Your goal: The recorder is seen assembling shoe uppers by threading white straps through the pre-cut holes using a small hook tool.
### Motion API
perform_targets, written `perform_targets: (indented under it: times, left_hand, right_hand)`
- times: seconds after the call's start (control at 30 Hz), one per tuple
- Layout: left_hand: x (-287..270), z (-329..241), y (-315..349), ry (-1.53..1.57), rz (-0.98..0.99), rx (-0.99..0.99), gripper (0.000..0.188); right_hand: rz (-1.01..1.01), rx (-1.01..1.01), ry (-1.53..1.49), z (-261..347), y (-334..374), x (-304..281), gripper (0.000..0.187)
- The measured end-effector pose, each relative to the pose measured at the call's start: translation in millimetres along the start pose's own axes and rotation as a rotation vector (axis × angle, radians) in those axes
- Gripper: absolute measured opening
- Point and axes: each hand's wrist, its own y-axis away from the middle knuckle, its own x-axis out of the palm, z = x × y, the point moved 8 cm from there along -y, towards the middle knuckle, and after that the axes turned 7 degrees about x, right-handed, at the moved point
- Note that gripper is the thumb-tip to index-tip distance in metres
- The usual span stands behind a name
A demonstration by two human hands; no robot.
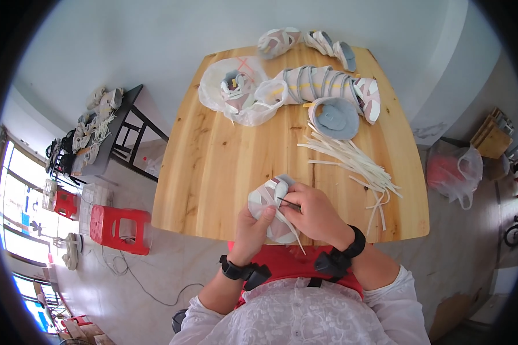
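Observation:
Near the table's front edge, my left hand (pixel 253 229) is closed on a white and pink shoe upper (pixel 259 200), thumb pressed on its side. My right hand (pixel 317 215) pinches a thin dark pointed tool (pixel 291 204), its tip at the upper's lace area; whether it is a hook or an awl I cannot tell. A flat white lace (pixel 295 230) hangs from the upper between my hands. Further off on the right lies a loose bundle of flat white laces (pixel 354 160). Beyond it is a row of nested shoe uppers (pixel 313 84), with a grey-lined one (pixel 335 119) in front.
The wooden table (pixel 213 167) also bears a clear plastic bag (pixel 212 86) around a shoe upper (pixel 236 95), and more uppers (pixel 279 41) at its far edge. Left, a dark table (pixel 121 118) carries shoes, near a red stool (pixel 121 229). A bagged red container (pixel 450 169) stands right.

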Motion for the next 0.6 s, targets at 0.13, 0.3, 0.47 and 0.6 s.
perform_targets:
  times: [0.13, 0.3, 0.47, 0.6]
  left_hand:
    - [-3.9, 3.7, 0.9, 0.018, 0.024, -0.025, 0.028]
    - [0.4, 4.8, 4.4, 0.137, -0.027, -0.025, 0.026]
    - [4.3, 7.2, 5.9, 0.164, -0.018, -0.050, 0.027]
    - [-1.0, -1.7, 2.2, 0.123, -0.082, -0.043, 0.028]
  right_hand:
    - [0.162, 0.162, -0.052, -6.3, -1.9, 4.5, 0.015]
    - [0.123, 0.132, -0.123, -4.1, -2.4, 3.4, 0.016]
    - [0.070, 0.115, -0.117, -4.4, -0.6, -0.5, 0.017]
    - [-0.113, -0.033, -0.083, 0.0, 8.7, -19.4, 0.016]
